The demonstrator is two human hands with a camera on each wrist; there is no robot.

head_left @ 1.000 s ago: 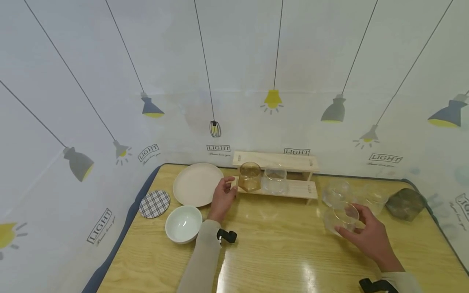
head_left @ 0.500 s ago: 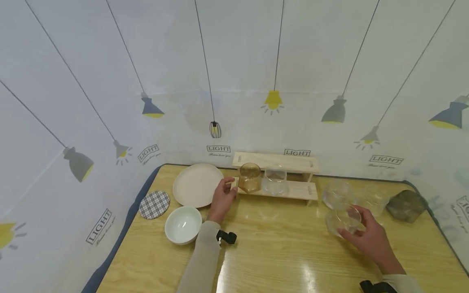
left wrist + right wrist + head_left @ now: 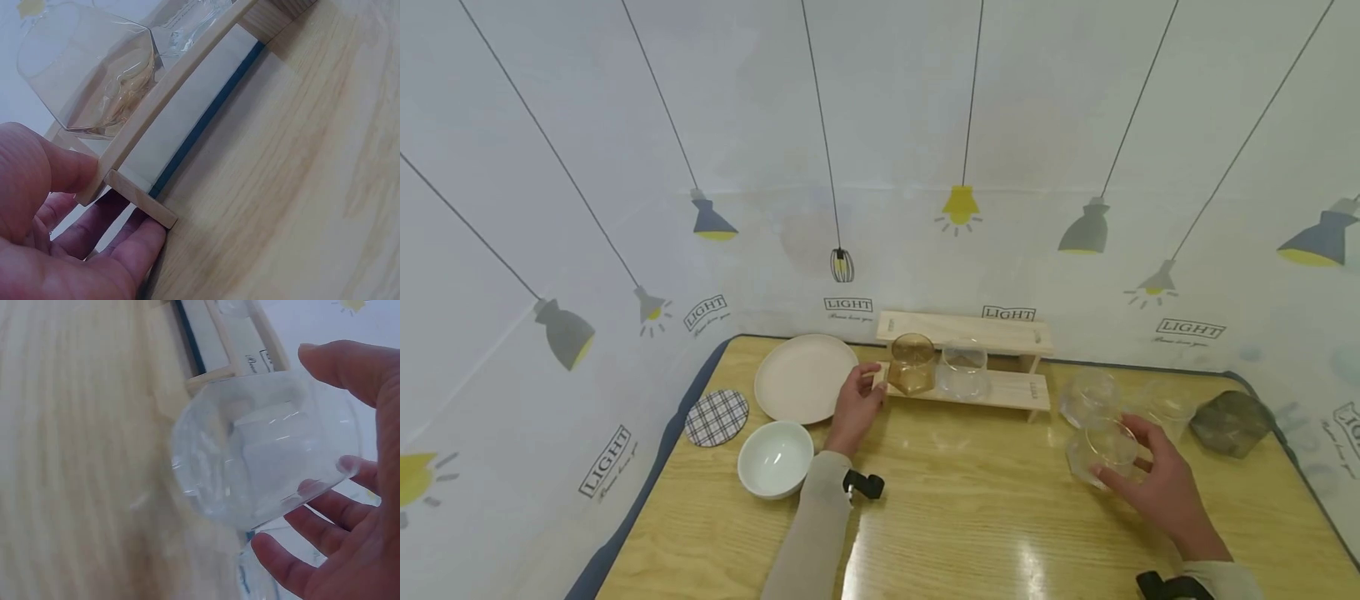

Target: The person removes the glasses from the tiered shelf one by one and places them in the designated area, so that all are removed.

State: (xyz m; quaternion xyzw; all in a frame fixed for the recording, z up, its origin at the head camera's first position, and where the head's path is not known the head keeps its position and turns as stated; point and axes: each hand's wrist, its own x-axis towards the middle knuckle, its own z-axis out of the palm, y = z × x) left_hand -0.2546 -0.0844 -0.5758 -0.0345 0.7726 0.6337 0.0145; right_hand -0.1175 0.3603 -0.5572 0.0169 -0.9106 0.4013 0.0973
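My left hand (image 3: 856, 408) grips the left end of a two-tier wooden rack (image 3: 1017, 388), thumb on the lower board and fingers around the leg in the left wrist view. An amber glass (image 3: 912, 375) stands on that lower board closest to this hand, with a clear glass (image 3: 964, 379) beside it. At the right, my right hand (image 3: 1161, 492) holds another clear glass (image 3: 250, 450) with a gold-toned rim, thumb on one side and fingers on the other. In the right wrist view the glass lies tilted across the picture, its thick base away from the palm.
Behind the right hand stand two more clear glasses, one left (image 3: 1086, 396) and one right (image 3: 1172, 404), with a dark faceted glass (image 3: 1232, 422) farther right. Left of the rack are a beige plate (image 3: 805, 379), a white bowl (image 3: 777, 458) and a checked coaster (image 3: 717, 418). A printed wall covering (image 3: 910, 250) borders the table.
The clear glass in my right hand has shifted slightly down and to the right. My left hand stays in place on the rack.
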